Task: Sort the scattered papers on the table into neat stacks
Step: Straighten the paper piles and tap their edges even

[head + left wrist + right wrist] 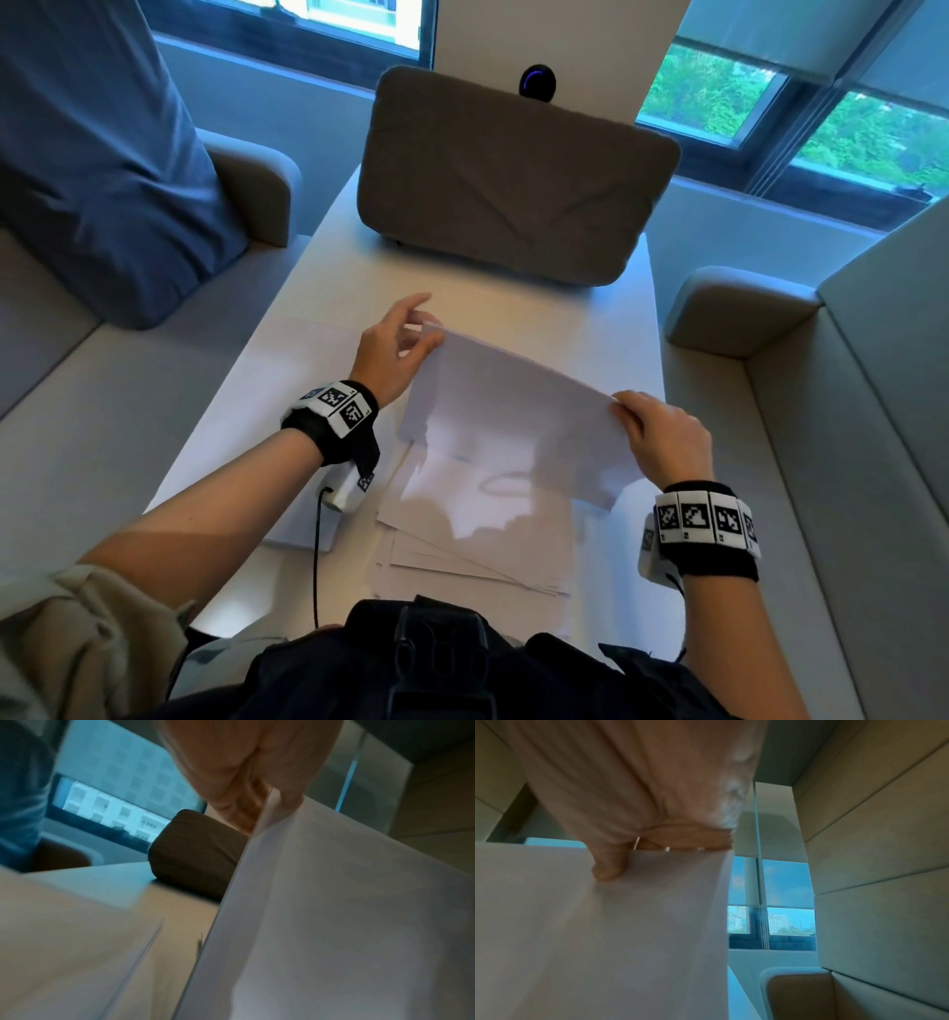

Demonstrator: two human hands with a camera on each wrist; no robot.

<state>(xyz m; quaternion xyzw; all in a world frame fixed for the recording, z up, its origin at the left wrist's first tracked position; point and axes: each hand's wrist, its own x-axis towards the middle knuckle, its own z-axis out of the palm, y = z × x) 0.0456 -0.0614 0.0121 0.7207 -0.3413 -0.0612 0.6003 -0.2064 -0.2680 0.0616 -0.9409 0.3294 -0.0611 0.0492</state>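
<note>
A sheaf of white sheets [513,411] hangs upright above the table, held by its top edge. My left hand [411,334] pinches the top left corner; its forefinger sticks out free. My right hand [631,416] pinches the top right corner, thumb on the near face. The left wrist view shows the sheaf [334,912] edge-on under my left hand [259,801]. In the right wrist view the thumb of my right hand [634,860] presses the sheaf [603,933]. Beneath lies a loose, fanned pile of papers [462,539]. A flat stack [292,370] lies to the left.
The white table [606,318] runs between two beige sofas [821,462]. A brown cushion [513,174] stands at the table's far end, with a small black camera [537,81] behind it. A blue pillow [102,154] leans on the left sofa. A cable [316,555] hangs from my left wrist.
</note>
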